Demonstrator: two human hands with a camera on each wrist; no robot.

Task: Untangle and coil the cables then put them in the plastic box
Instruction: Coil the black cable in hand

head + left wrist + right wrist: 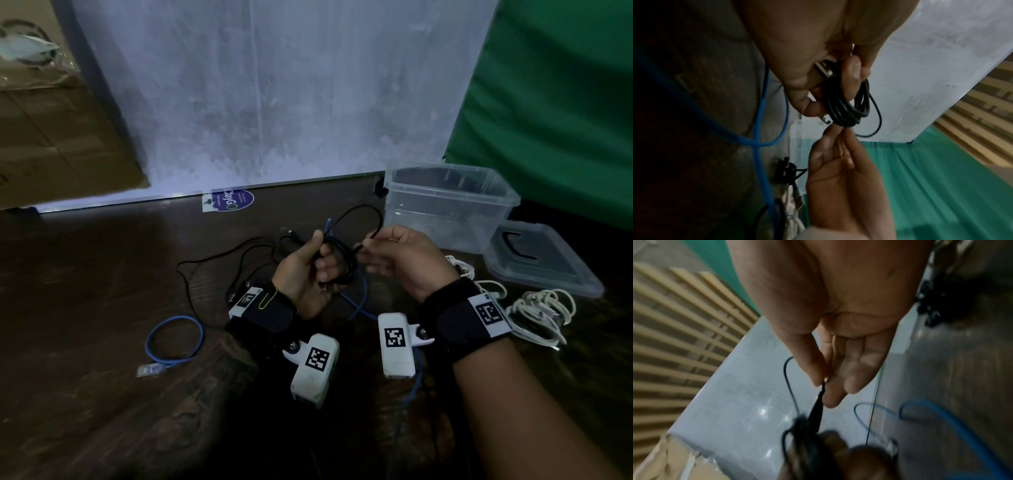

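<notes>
A black cable (342, 263) is wound into a small coil, which my left hand (320, 258) grips above the dark floor. In the left wrist view the coil (846, 105) hangs from those curled fingers (854, 71). My right hand (368, 244) pinches the cable's free end between thumb and forefinger just right of the coil. The right wrist view shows that pinch (823, 383) on the thin black end (816, 410). A loop of the same cable arches behind both hands. The clear plastic box (445, 194) stands open at the back right.
The box's lid (548, 270) lies right of the box. White cables (541, 305) are heaped beside my right wrist. A blue cable (202, 337) loops on the floor at the left, and another black cable (212, 260) trails nearby. A pale wall and green cloth (548, 102) rise behind.
</notes>
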